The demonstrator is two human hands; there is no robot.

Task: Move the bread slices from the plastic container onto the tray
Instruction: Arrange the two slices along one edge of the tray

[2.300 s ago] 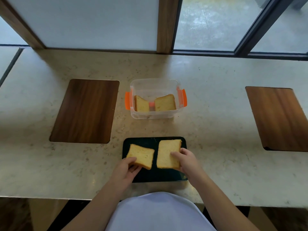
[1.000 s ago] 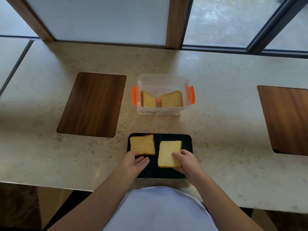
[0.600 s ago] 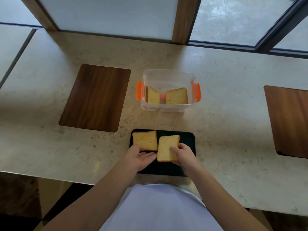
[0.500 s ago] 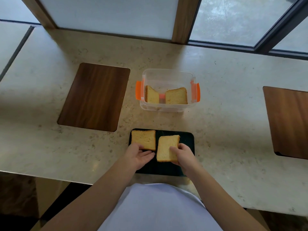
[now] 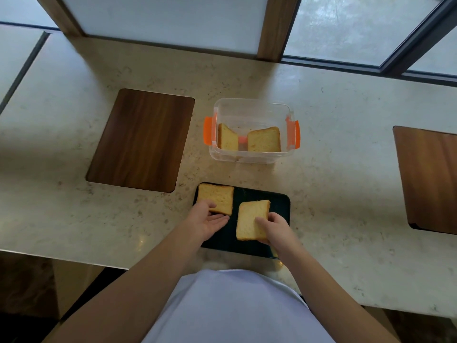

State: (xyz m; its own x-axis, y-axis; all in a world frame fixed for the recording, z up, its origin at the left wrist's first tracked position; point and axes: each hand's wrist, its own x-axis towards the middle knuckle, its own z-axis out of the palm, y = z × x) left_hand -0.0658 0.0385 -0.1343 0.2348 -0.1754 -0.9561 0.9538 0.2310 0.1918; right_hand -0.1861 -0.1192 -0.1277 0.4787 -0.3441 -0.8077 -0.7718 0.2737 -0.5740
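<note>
1. The left hand lies open, palm partly up, at the near left part of the tray. Its fingers touch the near edge of the left slice, but it grips nothing.
2. The right hand pinches the right slice at its near right corner, thumb on top. This slice sits in the middle of the tray, a little turned, with its long axis running from the near edge toward the far right corner. Whether it lies fully flat I cannot tell.
3. The left slice lies flat in the far left corner of the tray, and its far edge reaches the tray's rim.
4. Two more slices remain in the plastic container, which stands on the desk just beyond the far edge of the tray. The left standing slice leans at the left wall, and the right standing slice leans toward the right wall.
5. The coming move, I judge, depends on this: both remaining slices lie straight ahead of the hands, past the tray, and each hand is nearer to the slice on its own side. The bread stands on edge, so it should be gripped from above by its upper edge.
6. The task looks about half done.
7. The desk is pale stone with two dark wooden panels, the left panel and the right panel, well apart from the tray. Windows run along the far edge.
</note>
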